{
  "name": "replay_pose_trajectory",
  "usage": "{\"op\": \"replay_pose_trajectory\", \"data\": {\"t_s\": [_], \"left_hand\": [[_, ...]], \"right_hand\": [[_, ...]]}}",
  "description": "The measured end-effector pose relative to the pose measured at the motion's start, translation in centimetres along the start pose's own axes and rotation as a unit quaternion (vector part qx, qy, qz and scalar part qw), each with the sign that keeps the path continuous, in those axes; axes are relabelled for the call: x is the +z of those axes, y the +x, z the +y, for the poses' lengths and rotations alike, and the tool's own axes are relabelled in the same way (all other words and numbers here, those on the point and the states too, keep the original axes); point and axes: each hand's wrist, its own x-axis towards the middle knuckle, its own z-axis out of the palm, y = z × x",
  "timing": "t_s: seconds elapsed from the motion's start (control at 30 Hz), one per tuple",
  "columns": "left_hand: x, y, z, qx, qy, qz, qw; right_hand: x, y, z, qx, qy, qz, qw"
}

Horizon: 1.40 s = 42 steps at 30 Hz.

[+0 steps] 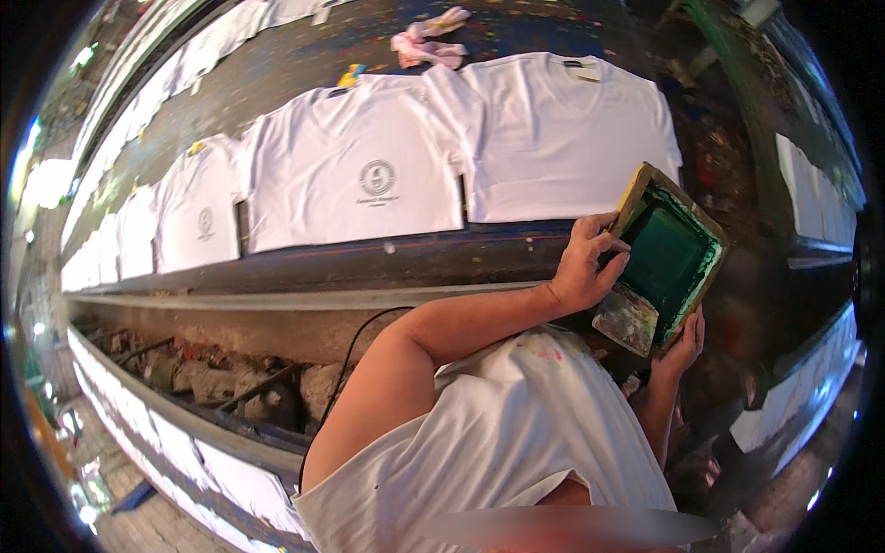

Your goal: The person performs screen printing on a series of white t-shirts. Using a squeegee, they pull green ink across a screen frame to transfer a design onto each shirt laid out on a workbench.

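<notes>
You wear a white shirt (516,405) with small paint stains on its front. Just beyond it, at the right, you hold a tray-like wooden frame (690,205), tilted above the near side of the work surface. Your left hand (583,263) grips its left rim, fingers bent over the edge; your right hand (680,343) grips the lower right side, partly hidden behind it. Inside the frame is a deep green panel (666,241), with lighter green paint crusted along the inner walls. A flat, paint-spotted piece (625,318) sits at the lower left corner, below your left fingers; whether they touch it, you cannot tell.

To your left, a black cord (345,369) curves past your arm, and rough stones (258,392) lie in a trough beside a pale rail (313,300). Past the rail runs a long, dark table (498,251), bearing a row of white T-shirts laid flat. The nearest T-shirt (562,138) shows a plain front; the middle T-shirt (313,184) carries a round dark print (377,178). More shirts curve away leftward.

Beyond the collars, the tabletop is speckled with colour, and a crumpled pink-and-white cloth (429,41) lies there. Far right, more white garments (811,194) hang or lie on another row.
</notes>
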Motion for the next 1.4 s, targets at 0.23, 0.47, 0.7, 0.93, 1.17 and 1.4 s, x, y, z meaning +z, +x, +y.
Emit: {"op": "replay_pose_trajectory", "data": {"t_s": [0.23, 0.47, 0.7, 0.93, 1.17, 1.4], "left_hand": [[5.2, 1.9, -0.9, 0.014, -0.031, -0.053, 0.998], [11.6, 4.6, -1.6, 0.012, -0.006, -0.100, 0.995], [17.6, 7.4, -4.0, -0.064, 0.011, -0.042, 0.997], [12.2, 6.6, -5.9, -0.067, 0.157, 0.082, 0.982], [6.1, 5.6, -8.0, -0.153, 0.100, 0.182, 0.966], [5.5, 6.7, -10.5, -0.130, 0.102, 0.188, 0.968]], "right_hand": [[-5.6, 1.2, -0.5, -0.048, -0.029, 0.115, 0.992], [-9.7, 6.8, -1.7, -0.037, -0.015, 0.134, 0.990], [-10.9, 18.4, -2.2, -0.014, -0.054, 0.076, 0.996], [-2.8, 24.9, 0.5, -0.027, -0.171, -0.121, 0.977], [6.0, 24.9, 4.4, -0.155, -0.187, -0.274, 0.931], [7.6, 26.0, 6.0, -0.145, -0.197, -0.281, 0.928]]}}
